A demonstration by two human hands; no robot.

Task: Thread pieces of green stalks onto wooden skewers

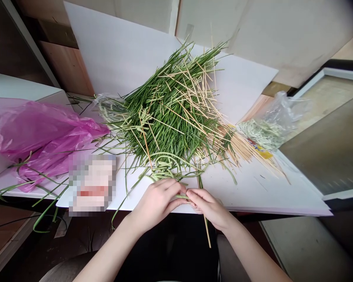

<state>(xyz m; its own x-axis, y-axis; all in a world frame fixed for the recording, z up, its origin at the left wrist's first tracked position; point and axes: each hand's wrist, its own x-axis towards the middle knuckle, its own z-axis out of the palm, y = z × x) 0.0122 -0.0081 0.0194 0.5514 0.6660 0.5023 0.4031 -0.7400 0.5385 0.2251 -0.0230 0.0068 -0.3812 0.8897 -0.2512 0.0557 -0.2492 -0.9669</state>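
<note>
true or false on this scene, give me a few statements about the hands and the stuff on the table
1. The left hand and right hand hold a green leaf blade between them. True.
2. A wooden skewer runs down past the right hand. True.
3. The pink plastic bag lies to the right of the heap of green leaves. False: it lies to the left in this view.
4. The clear plastic bag holds nothing. False: it holds pale green leaves.
5. Thin wooden sticks lie mixed through the heap. True.
</note>
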